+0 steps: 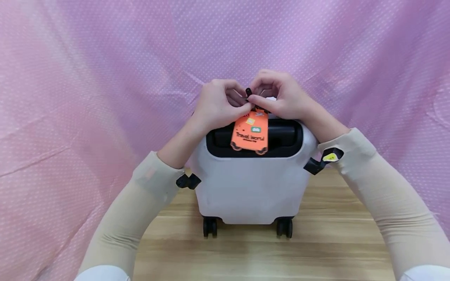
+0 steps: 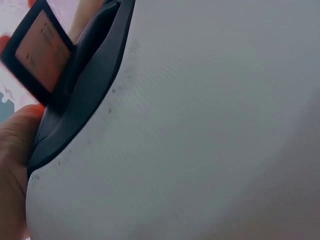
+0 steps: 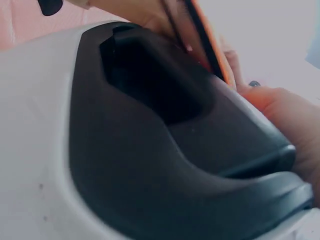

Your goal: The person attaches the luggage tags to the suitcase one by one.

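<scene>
Both left hand [image 1: 219, 103] and right hand [image 1: 281, 95] meet above the suitcase [image 1: 249, 187] in the head view, curled, pinching a small black strap [image 1: 249, 92] between them. Orange luggage tag [image 1: 250, 134] hangs just below, slightly tilted, "Travel World" printed on front. Tag sits in front of the black recess [image 1: 289, 150]; its bottom edge stops just short of the recess's lower rim, with recess showing on either side of it. Suitcase upright on dark wheels [image 1: 210, 226], wood floor [image 1: 267, 257] visible in front and to both sides. Pink fabric [image 1: 140, 50] stands close behind, little room past the hands there. Sleeves [image 1: 379, 191] flank the suitcase, open gap between them toward the wearer.

Left wrist: white shell fills most of the frame. Tag's back shows upper left, black border around a printed window, angled over the recess edge. Left hand cut off by the left frame edge; grasp can't be told from here.

Right wrist: recess large and close, curved rim against white shell. Tag nearly edge-on at top, thin orange edge. Right hand partly visible at right, just beyond the recess rim; its grip is hidden here.
</scene>
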### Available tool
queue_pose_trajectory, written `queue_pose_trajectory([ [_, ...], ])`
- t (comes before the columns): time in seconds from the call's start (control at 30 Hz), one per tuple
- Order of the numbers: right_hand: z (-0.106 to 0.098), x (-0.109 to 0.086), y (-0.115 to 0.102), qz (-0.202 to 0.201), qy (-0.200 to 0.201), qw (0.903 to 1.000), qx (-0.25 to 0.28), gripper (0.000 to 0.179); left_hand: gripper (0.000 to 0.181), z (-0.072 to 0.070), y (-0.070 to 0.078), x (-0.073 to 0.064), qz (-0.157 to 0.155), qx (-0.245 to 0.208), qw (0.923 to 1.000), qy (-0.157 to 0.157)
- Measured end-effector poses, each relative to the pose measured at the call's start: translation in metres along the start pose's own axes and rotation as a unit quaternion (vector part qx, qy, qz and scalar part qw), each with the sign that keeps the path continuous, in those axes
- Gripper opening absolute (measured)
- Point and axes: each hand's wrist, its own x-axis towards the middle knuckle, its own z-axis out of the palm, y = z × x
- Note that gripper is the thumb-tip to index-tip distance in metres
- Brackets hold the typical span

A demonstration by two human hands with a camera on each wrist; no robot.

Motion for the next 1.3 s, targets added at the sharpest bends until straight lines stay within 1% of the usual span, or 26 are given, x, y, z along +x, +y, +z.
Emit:
queue_pose_trajectory([
  [0.1, 0.001, -0.002, 0.002, -0.021, 0.020, 0.9994, -0.017, 0.006, 0.022, 0.002, 0.001, 0.005, 0.001, 0.002, 0.9997, -0.025],
  [0.17, 0.002, -0.003, 0.002, -0.031, 0.040, 0.9987, -0.009, 0.008, 0.023, 0.004, 0.001, 0.007, 0.004, -0.003, 0.9993, -0.037],
  [0.23, 0.001, -0.005, 0.003, -0.044, 0.055, 0.9975, 0.000, 0.009, 0.023, 0.006, 0.000, 0.008, 0.006, -0.022, 0.9987, -0.046],
  [0.33, 0.000, -0.007, 0.003, -0.066, 0.065, 0.9956, 0.006, 0.010, 0.021, 0.008, -0.003, 0.008, 0.005, -0.054, 0.9969, -0.057],
  [0.47, -0.001, -0.010, 0.001, -0.092, 0.069, 0.9932, -0.015, 0.011, 0.020, 0.010, -0.001, 0.007, 0.017, -0.074, 0.9950, -0.065],
  [0.57, -0.003, -0.011, 0.000, -0.108, 0.080, 0.9902, -0.037, 0.011, 0.019, 0.012, 0.001, 0.007, 0.028, -0.092, 0.9933, -0.063],
  [0.7, -0.004, -0.012, -0.002, -0.127, 0.090, 0.9848, -0.077, 0.012, 0.020, 0.012, 0.003, 0.005, 0.029, -0.132, 0.9897, -0.048],
  [0.87, -0.002, -0.013, -0.007, -0.155, 0.103, 0.9720, -0.143, 0.009, 0.018, 0.011, 0.003, 0.002, 0.041, -0.168, 0.9847, -0.019],
  [0.93, -0.001, -0.013, -0.009, -0.168, 0.108, 0.9658, -0.165, 0.009, 0.017, 0.012, 0.003, 0.002, 0.044, -0.169, 0.9845, -0.014],
  [1.07, 0.000, -0.015, -0.010, -0.186, 0.113, 0.9570, -0.191, 0.010, 0.017, 0.012, 0.004, 0.003, 0.035, -0.162, 0.9861, -0.015],
  [1.2, 0.002, -0.015, -0.009, -0.194, 0.107, 0.9517, -0.212, 0.009, 0.018, 0.011, 0.003, 0.004, 0.026, -0.142, 0.9893, -0.017],
  [1.3, 0.002, -0.015, -0.009, -0.198, 0.101, 0.9495, -0.222, 0.009, 0.018, 0.011, 0.002, 0.004, 0.023, -0.125, 0.9918, -0.017],
])
